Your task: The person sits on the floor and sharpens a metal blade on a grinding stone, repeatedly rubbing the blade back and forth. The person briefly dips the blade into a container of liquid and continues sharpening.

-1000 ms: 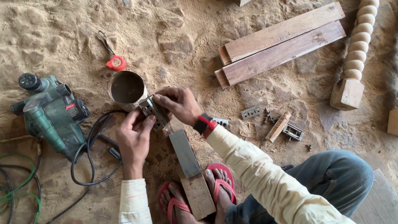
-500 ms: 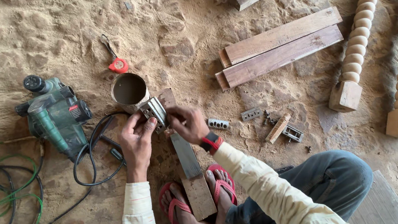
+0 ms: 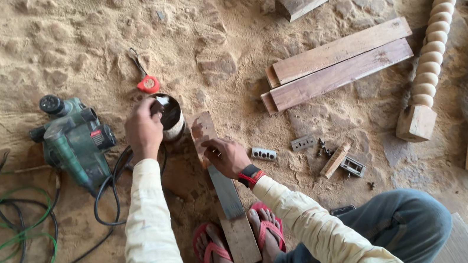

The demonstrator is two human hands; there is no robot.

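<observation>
Long cream sleeves on both arms, creased and dusty, cuffs loose at wrists. Red-and-black band (image 3: 249, 176) on right wrist. Blue jeans (image 3: 388, 225), faded at knee. Red flip-flops (image 3: 241, 240) on both feet, thin straps. Hands bare, no gloves.

Few such things show. A small red label (image 3: 96, 134) sits on the side of the green power planer (image 3: 74, 142) at the left middle of the frame; it is a short rectangle, red with pale marks too small to make out. Just right of it, near the frame's centre, stands a round tin (image 3: 170, 118), a package of sorts, with a pale band around its wall and a dark inside, partly covered by a hand. No signs or screens are in view.
</observation>
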